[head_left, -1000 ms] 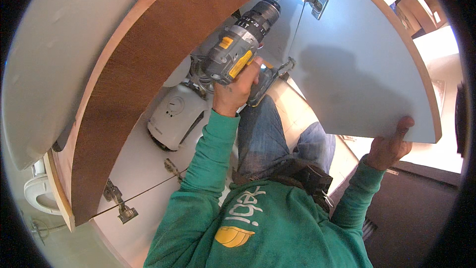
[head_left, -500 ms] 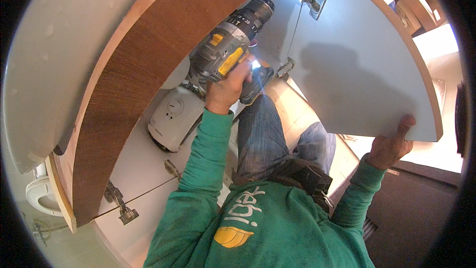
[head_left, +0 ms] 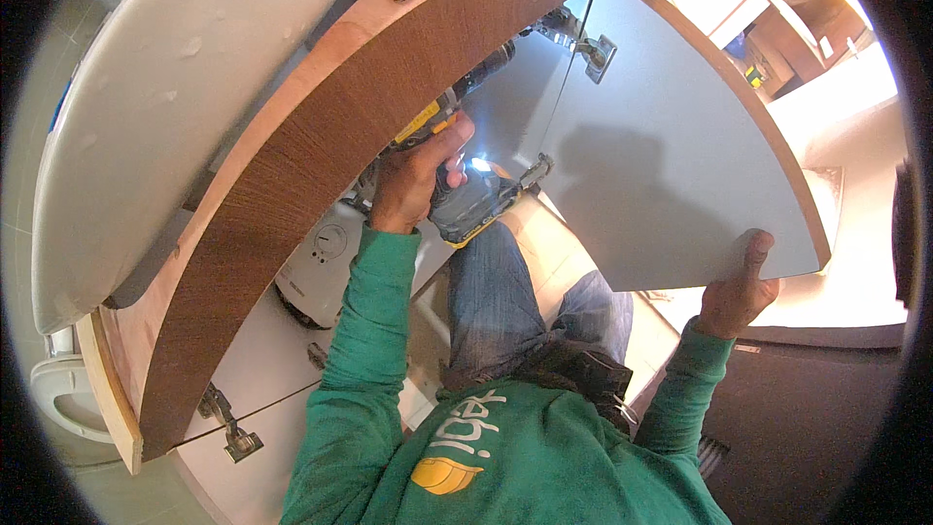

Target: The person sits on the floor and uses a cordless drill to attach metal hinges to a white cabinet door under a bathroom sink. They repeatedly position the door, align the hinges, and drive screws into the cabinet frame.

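My left hand (head_left: 416, 180) is wrapped round the grip of a yellow-and-black cordless drill (head_left: 471, 202), whose work light is lit. The drill reaches under the curved brown wooden rim (head_left: 253, 194), which hides part of its body. Its front end is close to the upper metal hinge (head_left: 595, 55) of a grey-white cabinet door (head_left: 685, 204); whether the bit touches a screw I cannot tell. A lower hinge (head_left: 536, 171) shows beside the drill's battery. On the right, my right hand (head_left: 737, 294) grips the door's lower corner, thumb on its face.
A white basin (head_left: 185, 126) lies beyond the wooden rim. Inside the cabinet sits a white appliance with a dial (head_left: 326, 258). Another hinged door (head_left: 238, 472) stands at lower left, near a toilet seat (head_left: 73, 403). My knees (head_left: 496, 292) are below the drill.
The drill and my left hand have moved down and left in the picture, and the rim now covers more of the drill. My right hand still holds the door.
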A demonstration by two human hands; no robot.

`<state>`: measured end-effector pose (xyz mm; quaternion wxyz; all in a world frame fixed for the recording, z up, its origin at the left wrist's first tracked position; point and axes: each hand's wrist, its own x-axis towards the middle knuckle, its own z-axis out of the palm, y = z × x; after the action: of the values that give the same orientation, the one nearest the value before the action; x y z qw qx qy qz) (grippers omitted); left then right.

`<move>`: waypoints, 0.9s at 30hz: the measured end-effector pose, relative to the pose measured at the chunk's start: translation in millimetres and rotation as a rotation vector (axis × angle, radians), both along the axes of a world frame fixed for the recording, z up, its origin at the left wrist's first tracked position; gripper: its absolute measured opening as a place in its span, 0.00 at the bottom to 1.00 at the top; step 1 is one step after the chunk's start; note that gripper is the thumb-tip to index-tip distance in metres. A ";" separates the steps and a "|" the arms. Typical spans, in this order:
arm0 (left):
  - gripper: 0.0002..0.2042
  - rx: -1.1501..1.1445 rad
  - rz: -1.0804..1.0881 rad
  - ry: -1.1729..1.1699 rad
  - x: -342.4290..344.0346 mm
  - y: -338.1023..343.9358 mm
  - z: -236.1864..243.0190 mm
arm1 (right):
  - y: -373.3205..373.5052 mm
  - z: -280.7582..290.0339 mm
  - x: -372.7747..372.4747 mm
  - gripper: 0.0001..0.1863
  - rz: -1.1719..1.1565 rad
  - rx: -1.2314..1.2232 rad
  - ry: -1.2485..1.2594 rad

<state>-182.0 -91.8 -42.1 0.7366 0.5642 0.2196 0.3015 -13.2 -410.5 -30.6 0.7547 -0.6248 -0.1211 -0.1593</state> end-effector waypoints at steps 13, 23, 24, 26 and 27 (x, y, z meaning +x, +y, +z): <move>0.11 0.173 0.027 0.096 -7.8 3.7 -3.5 | -6.4 -3.9 4.0 0.32 -0.015 -0.031 -0.011; 0.10 -0.017 0.044 0.003 -1.3 -8.1 -11.3 | -0.1 -5.3 1.8 0.28 -0.012 0.065 -0.053; 0.10 -0.019 0.039 -0.003 -2.0 -8.2 -15.2 | -3.1 -8.6 4.0 0.28 0.004 0.041 -0.046; 0.12 -0.024 0.025 -0.022 -1.9 -8.6 -21.7 | -9.9 -13.9 9.2 0.28 0.032 -0.007 -0.037; 0.12 -0.035 0.045 -0.024 -3.8 -10.6 -22.1 | -9.0 -15.2 9.8 0.30 0.015 -0.015 -0.051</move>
<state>-185.8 -102.4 -64.3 0.7421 0.5423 0.2286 0.3210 -3.4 -419.5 -45.8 0.7480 -0.6251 -0.1460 -0.1686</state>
